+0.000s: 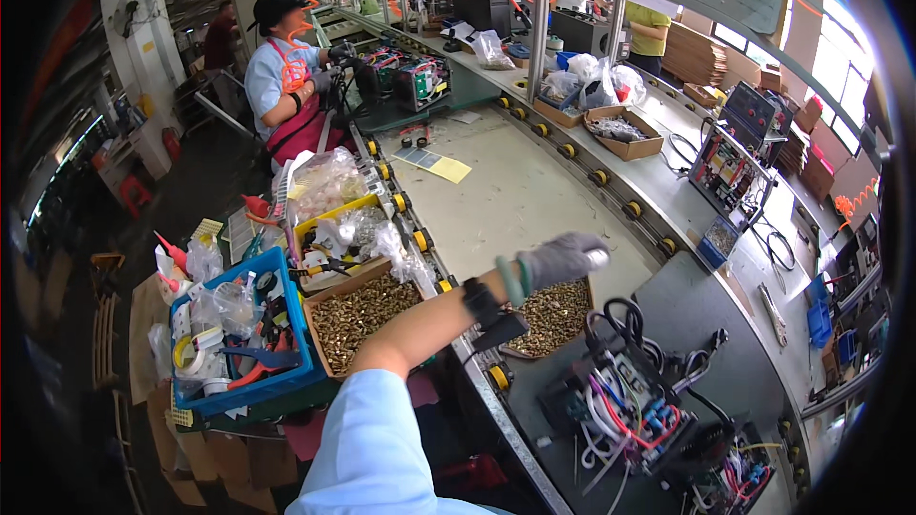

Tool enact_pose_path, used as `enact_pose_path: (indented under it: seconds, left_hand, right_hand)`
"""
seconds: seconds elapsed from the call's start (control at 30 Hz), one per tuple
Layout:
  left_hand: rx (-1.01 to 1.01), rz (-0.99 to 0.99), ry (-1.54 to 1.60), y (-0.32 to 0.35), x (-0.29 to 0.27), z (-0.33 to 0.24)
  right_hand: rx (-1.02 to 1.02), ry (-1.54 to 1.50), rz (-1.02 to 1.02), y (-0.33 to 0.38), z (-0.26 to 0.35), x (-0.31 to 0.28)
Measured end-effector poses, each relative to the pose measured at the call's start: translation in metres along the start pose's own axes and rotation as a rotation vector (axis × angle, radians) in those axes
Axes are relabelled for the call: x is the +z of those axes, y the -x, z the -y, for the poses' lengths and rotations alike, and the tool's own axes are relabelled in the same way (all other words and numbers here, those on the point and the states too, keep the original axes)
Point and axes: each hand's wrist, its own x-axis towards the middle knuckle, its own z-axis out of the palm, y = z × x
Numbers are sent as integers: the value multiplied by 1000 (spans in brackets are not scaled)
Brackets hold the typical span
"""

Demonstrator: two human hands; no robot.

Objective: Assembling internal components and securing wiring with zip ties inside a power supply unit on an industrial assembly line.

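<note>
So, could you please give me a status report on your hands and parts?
Left hand gloved, near the right-side heap of brass-coloured parts; grip unclear. Right hand out of view. Black cables close beside that heap.

Out above the brass-coloured parts [553, 317], the grey-gloved left hand [563, 262] is stretched, blurred, its grip hard to make out! A wired unit [620, 405] is parked nearby, a blue crate [303, 348] is piled with tools [262, 358], and another unit [420, 86] is faced by a co-worker [277, 86].

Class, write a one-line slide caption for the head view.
A grey-gloved left hand hovers near small brassy parts, with wired electronics closer to the camera.
</note>
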Motion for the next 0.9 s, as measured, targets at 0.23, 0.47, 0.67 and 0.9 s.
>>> enact_pose_path:
  seconds: [0.23, 0.47, 0.67, 0.9]
  left_hand:
    - [333, -763, -349, 167, -16, -106]
    - [185, -476, -457, 244, 115, -71]
    - [39, -167, -528, 242, 180, -22]
    - [-18, 25, -577, 217, 190, -17]
  right_hand:
    - [-2, -48, 120, -6, 41, -4]
    - [-576, -325, -142, -51, 149, 18]
    - [-810, -175, -108, -23, 232, 1]
    - [-718, 42, -128, -29, 184, 30]
